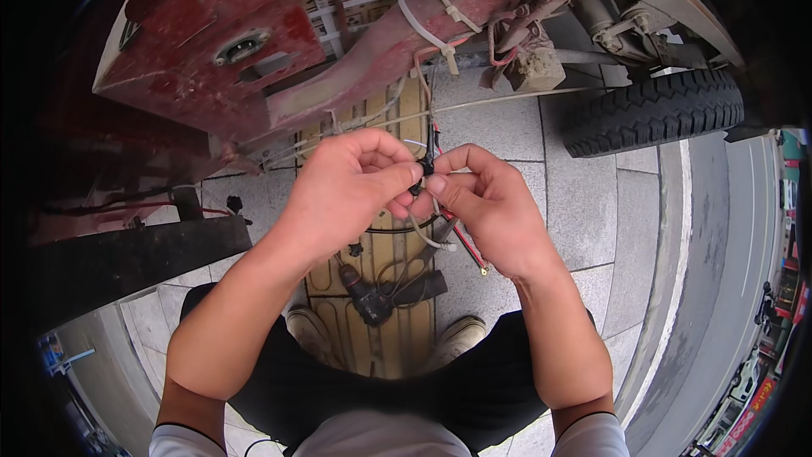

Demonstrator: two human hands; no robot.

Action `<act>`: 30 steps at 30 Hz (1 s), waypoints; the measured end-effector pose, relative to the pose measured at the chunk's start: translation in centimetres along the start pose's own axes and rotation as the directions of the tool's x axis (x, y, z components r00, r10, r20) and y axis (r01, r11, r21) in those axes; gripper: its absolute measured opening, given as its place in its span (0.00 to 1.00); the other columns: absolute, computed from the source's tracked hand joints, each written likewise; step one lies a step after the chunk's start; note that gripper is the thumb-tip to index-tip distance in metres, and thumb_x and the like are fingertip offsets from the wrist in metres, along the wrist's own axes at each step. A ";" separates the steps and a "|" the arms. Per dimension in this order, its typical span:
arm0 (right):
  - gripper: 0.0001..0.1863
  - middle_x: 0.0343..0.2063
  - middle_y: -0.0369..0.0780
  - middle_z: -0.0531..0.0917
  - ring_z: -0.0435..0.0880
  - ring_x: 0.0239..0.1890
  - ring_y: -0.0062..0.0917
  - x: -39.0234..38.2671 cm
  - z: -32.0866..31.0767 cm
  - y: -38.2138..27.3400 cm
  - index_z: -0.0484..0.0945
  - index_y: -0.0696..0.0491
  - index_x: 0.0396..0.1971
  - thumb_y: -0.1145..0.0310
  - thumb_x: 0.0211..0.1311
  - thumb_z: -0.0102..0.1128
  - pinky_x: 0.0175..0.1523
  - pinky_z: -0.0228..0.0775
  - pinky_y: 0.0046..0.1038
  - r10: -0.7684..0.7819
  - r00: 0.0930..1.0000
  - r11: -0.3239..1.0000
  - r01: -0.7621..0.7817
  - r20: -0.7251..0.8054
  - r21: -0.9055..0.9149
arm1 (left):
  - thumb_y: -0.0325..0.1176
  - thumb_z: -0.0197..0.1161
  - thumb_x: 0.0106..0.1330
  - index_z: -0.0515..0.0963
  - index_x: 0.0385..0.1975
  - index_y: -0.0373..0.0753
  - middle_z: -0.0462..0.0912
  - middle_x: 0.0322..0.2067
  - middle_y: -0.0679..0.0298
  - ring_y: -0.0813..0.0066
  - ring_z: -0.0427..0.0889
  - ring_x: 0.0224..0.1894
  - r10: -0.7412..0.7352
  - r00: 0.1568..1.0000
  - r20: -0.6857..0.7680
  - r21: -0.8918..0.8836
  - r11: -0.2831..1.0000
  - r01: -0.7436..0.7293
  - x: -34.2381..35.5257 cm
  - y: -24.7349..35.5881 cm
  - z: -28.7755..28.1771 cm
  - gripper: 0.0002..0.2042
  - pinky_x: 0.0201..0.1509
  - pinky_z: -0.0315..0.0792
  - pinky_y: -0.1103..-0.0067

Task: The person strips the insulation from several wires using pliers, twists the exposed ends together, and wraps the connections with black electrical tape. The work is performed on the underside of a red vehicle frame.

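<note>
Pinched between the fingertips of both hands is a black wire joint [427, 165], which looks wrapped in tape. My left hand [342, 190] is closed on it from the left, thumb and forefinger pressed together. From the right, my right hand [499, 207] holds it too, its fingers curled in. A red and black wire pair [470, 247] with a bare metal end hangs below my right hand. Beside it dangles a grey cable [427, 235]. Wires run up from the joint toward the red vehicle frame [338, 89]. My fingers partly hide the joint.
A dark power drill [372, 298] lies on yellow ribbed paving [338, 347] between my shoes. The frame carries a socket [241, 49] and white cable ties [414, 17]. A black tyre [655, 114] stands at the right, a dark flat bar [144, 267] at the left.
</note>
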State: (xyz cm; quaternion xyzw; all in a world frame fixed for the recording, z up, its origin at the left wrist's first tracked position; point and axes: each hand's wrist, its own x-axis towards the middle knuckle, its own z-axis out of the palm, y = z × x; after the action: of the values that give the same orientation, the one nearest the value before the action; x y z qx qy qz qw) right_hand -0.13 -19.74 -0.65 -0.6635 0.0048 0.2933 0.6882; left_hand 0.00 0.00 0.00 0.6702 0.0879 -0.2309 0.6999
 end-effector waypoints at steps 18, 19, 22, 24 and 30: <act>0.09 0.38 0.38 0.85 0.84 0.40 0.22 0.4 -0.5 0.2 0.78 0.60 0.45 0.77 0.67 0.62 0.50 0.76 0.26 -0.211 0.956 0.973 0.225 -0.204 0.048 | 0.24 0.67 0.67 0.79 0.40 0.35 0.83 0.37 0.67 0.79 0.82 0.41 0.366 0.929 0.055 -0.111 0.927 -0.358 1.7 0.2 0.3 0.06 0.49 0.76 0.80; 0.10 0.40 0.38 0.85 0.83 0.41 0.22 0.1 -0.5 -0.1 0.78 0.60 0.47 0.77 0.68 0.63 0.50 0.76 0.26 -0.236 0.954 0.962 0.256 -0.183 0.094 | 0.25 0.67 0.67 0.79 0.40 0.35 0.83 0.36 0.67 0.80 0.82 0.40 0.320 0.945 0.068 -0.162 0.938 -0.306 1.8 0.5 0.4 0.05 0.49 0.76 0.80; 0.12 0.39 0.38 0.84 0.82 0.43 0.19 -0.2 -0.3 -0.5 0.77 0.61 0.49 0.75 0.68 0.64 0.52 0.75 0.24 -0.357 0.925 0.919 0.372 -0.129 0.127 | 0.26 0.66 0.68 0.79 0.40 0.36 0.83 0.35 0.68 0.80 0.81 0.39 0.240 0.965 0.103 -0.213 0.953 -0.214 1.9 0.8 0.3 0.05 0.48 0.76 0.80; 0.12 0.37 0.38 0.85 0.83 0.41 0.18 -0.2 -0.5 -1.1 0.78 0.62 0.47 0.75 0.68 0.65 0.50 0.76 0.24 -0.256 0.960 0.952 0.271 -0.116 0.140 | 0.27 0.66 0.68 0.78 0.40 0.36 0.84 0.35 0.68 0.80 0.81 0.38 0.229 0.969 0.096 -0.189 0.960 -0.208 1.9 0.7 0.1 0.05 0.47 0.75 0.80; 0.09 0.34 0.38 0.85 0.83 0.34 0.18 0.3 0.0 -0.5 0.79 0.62 0.43 0.71 0.70 0.62 0.43 0.76 0.23 -0.214 0.964 0.968 0.231 -0.158 0.099 | 0.29 0.65 0.70 0.79 0.46 0.35 0.84 0.37 0.66 0.79 0.82 0.38 0.186 0.977 0.108 -0.272 0.950 -0.151 2.0 -0.1 0.1 0.09 0.46 0.76 0.79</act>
State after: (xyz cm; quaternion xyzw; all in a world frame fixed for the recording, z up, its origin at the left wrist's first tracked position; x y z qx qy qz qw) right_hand 0.36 -19.60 -0.34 -0.6381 -0.0024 0.1640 0.7523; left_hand 1.66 -0.54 -0.90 0.5601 0.0136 -0.2004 0.8037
